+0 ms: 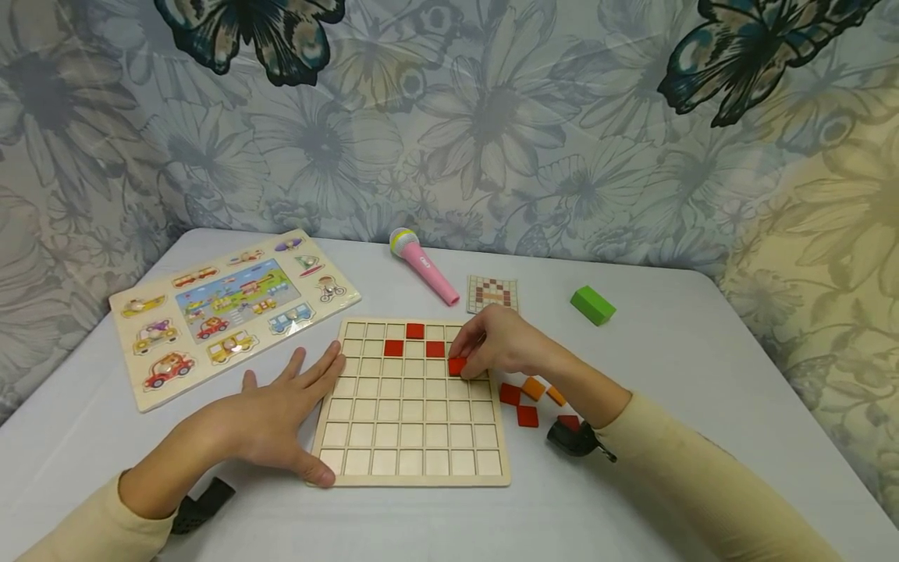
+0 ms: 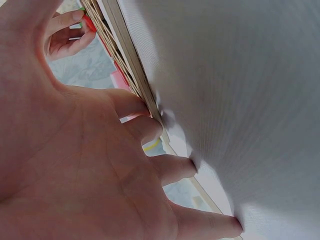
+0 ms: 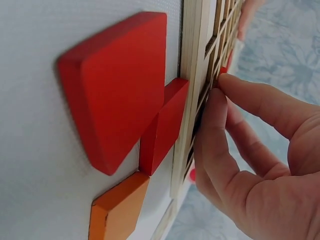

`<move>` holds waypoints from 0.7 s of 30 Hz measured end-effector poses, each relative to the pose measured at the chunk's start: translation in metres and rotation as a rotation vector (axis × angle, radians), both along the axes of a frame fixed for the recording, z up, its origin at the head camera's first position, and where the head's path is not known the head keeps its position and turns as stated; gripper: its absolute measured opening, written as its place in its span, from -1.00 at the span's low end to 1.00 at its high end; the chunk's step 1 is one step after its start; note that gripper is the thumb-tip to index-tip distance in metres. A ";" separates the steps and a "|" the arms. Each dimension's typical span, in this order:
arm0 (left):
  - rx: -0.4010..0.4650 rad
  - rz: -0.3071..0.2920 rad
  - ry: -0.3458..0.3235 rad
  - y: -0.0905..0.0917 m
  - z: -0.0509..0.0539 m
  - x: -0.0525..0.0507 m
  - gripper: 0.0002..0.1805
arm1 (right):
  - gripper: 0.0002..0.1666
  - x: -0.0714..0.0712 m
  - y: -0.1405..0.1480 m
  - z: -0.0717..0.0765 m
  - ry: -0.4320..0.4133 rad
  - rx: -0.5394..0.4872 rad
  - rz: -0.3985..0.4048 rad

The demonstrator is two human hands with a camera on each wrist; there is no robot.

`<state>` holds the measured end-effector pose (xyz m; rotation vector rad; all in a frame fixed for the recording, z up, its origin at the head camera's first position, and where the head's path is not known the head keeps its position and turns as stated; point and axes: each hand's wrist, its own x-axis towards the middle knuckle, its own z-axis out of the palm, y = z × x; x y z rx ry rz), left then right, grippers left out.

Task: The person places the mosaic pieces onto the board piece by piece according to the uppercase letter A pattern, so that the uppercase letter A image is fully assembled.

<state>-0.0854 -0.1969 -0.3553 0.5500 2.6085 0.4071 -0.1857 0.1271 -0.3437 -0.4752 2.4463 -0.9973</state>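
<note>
Placing a red square tile (image 1: 456, 367) appears to be the step in hand. Head view: the right hand (image 1: 502, 339) pinches this tile at a third-row cell near the right edge of the gridded wooden board (image 1: 421, 481); three seated red tiles (image 1: 415, 331) occupy the two rows beyond (a stepped arrangement). The left hand (image 1: 270, 425), grasping nothing, spreads along the board's left edge, apparently as a brace. Left wrist view: its fingers (image 2: 175, 166) reach the board's edge, close to the tabletop (image 2: 260, 100). Right wrist view: thumb and fingers hide most of the pinched tile, so full seating cannot be told; loose red tiles (image 3: 122, 90) and an orange tile (image 3: 120, 206) lie beside the board. The next move seemingly calls for squaring the tile within its cell, then letting go.
</note>
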 end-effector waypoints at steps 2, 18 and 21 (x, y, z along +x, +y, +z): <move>0.000 0.000 0.001 0.000 0.000 0.000 0.66 | -0.74 0.000 -0.001 0.001 0.005 -0.002 0.002; -0.012 -0.010 0.016 -0.001 0.000 0.001 0.66 | -0.74 0.002 -0.005 0.000 0.030 0.039 -0.002; -0.010 -0.010 0.018 -0.001 0.000 0.001 0.66 | -0.74 0.001 -0.005 0.000 0.039 0.037 0.004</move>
